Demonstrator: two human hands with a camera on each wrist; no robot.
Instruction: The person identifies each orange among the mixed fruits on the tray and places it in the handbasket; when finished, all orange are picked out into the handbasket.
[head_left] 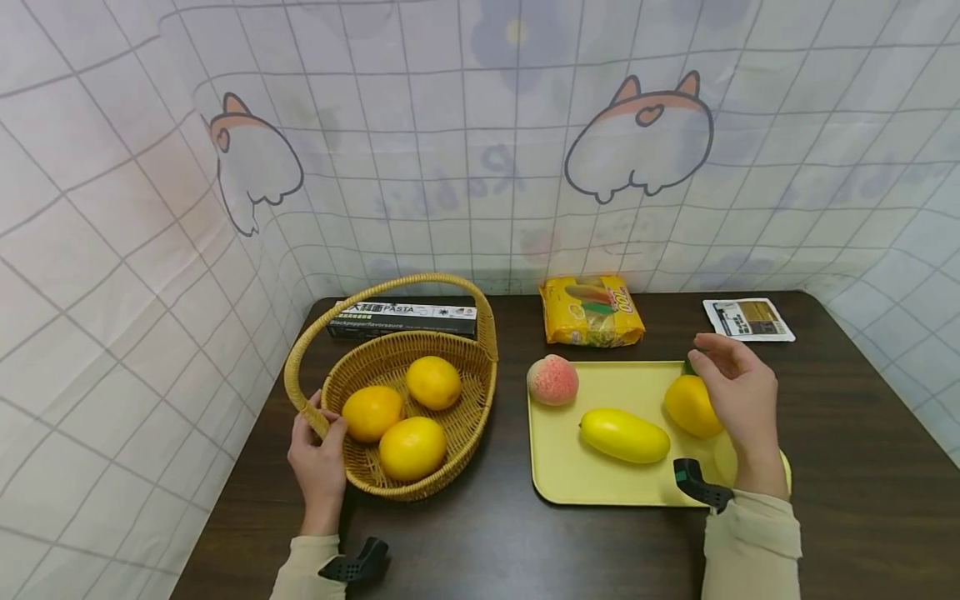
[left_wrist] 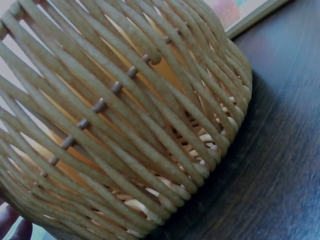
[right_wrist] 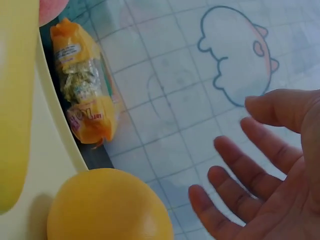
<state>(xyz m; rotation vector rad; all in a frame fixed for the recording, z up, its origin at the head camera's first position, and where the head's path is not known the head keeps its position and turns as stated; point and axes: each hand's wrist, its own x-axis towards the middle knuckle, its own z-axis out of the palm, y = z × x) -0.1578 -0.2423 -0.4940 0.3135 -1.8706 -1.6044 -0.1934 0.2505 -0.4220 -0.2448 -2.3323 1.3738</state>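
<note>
My left hand (head_left: 318, 467) grips the wicker basket (head_left: 480, 417) at its left rim, by the foot of its arched handle (head_left: 405, 281). In the left wrist view the woven side (left_wrist: 125, 110) fills most of the picture. Inside the basket lie three yellow lemon-like fruits (head_left: 412, 448). My right hand (head_left: 742, 400) hovers over the right side of the yellow tray (head_left: 555, 475), fingers apart and nothing held. Close to it is an orange-yellow fruit (head_left: 692, 407), apart from the fingers in the right wrist view. A long yellow fruit (head_left: 625, 436) and a pink peach (head_left: 552, 381) lie on the tray.
Behind the basket lies a dark pasta box (head_left: 405, 321). A yellow snack packet (head_left: 592, 311) stands behind the tray, and a white-and-brown sachet (head_left: 748, 320) lies at the back right. Gridded curtains (head_left: 420, 167) border the dark table (head_left: 480, 550).
</note>
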